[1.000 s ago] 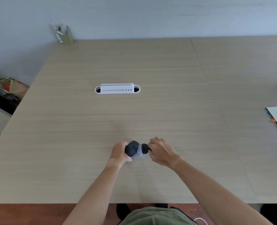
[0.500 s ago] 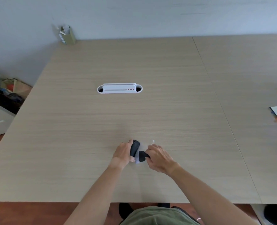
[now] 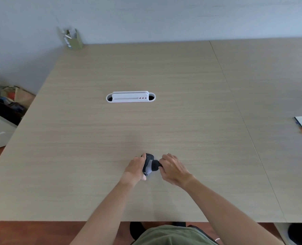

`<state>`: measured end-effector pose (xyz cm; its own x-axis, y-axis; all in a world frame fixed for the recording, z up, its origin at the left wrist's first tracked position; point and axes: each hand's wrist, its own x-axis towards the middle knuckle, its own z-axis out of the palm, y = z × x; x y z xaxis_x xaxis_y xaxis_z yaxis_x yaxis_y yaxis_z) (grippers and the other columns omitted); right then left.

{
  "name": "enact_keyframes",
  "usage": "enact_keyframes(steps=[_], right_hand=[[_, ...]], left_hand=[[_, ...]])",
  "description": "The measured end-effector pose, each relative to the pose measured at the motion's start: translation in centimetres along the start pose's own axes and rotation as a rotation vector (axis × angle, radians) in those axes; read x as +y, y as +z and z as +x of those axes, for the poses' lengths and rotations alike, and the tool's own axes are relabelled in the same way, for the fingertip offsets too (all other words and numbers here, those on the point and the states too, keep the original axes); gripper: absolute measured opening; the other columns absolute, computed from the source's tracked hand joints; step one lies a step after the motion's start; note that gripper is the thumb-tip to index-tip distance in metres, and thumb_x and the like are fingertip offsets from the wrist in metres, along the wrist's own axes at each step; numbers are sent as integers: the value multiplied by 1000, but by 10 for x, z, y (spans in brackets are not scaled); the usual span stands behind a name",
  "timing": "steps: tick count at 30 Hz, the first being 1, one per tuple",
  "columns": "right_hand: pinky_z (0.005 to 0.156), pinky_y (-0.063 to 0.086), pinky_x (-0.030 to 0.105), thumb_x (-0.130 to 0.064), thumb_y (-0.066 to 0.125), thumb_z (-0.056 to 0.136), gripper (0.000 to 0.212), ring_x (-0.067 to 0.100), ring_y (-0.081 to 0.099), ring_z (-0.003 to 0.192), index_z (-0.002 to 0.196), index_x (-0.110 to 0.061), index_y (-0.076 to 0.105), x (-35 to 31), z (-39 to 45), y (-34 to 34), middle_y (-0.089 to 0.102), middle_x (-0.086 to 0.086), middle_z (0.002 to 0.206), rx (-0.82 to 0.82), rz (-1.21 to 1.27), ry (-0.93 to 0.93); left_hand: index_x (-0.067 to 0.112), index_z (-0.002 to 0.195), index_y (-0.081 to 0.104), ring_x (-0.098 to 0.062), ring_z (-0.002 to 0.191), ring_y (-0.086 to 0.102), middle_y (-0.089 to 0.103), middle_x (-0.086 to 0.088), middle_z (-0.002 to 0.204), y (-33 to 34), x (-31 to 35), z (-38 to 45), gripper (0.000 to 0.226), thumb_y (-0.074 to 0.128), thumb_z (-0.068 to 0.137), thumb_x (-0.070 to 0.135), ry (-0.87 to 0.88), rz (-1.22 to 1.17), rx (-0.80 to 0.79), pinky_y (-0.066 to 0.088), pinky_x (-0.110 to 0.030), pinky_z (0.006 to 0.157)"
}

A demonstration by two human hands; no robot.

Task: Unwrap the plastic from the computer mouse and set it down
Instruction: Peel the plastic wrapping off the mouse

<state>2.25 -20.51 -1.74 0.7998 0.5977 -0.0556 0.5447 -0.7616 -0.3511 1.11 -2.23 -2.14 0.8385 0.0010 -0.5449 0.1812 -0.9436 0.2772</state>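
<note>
Left hand (image 3: 135, 167) clasps the computer mouse (image 3: 148, 164) low over the bench (image 3: 164, 121); right hand (image 3: 171, 167) pinches the plastic (image 3: 149, 168), apparently partly peeled. Unwrapping looks midway, and setting down remains.

My one camera sits on my head, looking forward and steeply down from the near edge of the table (image 3: 164, 71), wide enough to take in its far edge, the wall behind, and my forearms close below the lens.
</note>
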Motion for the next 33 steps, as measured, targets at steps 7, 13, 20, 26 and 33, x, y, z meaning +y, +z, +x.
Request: enact_keyframes(steps=[7, 13, 20, 26, 33], right_hand=[[73, 44, 33, -16, 53, 87, 15, 25, 55, 84, 82, -5, 61, 0, 1, -8, 61, 9, 87, 98, 108, 230], [69, 33, 26, -16, 50, 86, 16, 24, 54, 83, 73, -8, 55, -3, -8, -12, 56, 6, 81, -33, 163, 179], [67, 35, 29, -19, 53, 86, 16, 22, 50, 79, 74, -8, 56, 6, -6, -23, 52, 4, 79, 6, 173, 221], [67, 36, 30, -17, 50, 86, 18, 25, 52, 79, 71, -6, 54, -8, -6, -18, 56, 8, 81, -101, 130, 98], [70, 39, 30, -17, 53, 86, 18, 27, 56, 87, 81, -3, 62, 6, -7, -21, 62, 11, 88, 39, 102, 190]], left_hand=[[3, 136, 29, -35, 102, 63, 58, -15, 117, 3, 4, 1, 82, 79, 71, 8, -11, 133, -79, 51, -39, 74], [39, 151, 3, -33, 98, 65, 65, -14, 111, 3, 11, -2, 93, 67, 87, 21, 80, 403, 16, 46, -37, 73], [39, 152, 10, -34, 103, 65, 64, -13, 116, -1, 11, 1, 81, 60, 92, 18, 88, 436, 21, 47, -37, 82], [29, 140, 35, -29, 94, 63, 67, -7, 100, 2, 13, 4, 62, 63, 85, 36, 149, 527, 168, 40, -35, 72], [17, 124, 51, -24, 119, 49, 51, -2, 125, 0, 9, 5, 63, 79, 70, 33, 160, 481, 166, 45, -35, 89]])
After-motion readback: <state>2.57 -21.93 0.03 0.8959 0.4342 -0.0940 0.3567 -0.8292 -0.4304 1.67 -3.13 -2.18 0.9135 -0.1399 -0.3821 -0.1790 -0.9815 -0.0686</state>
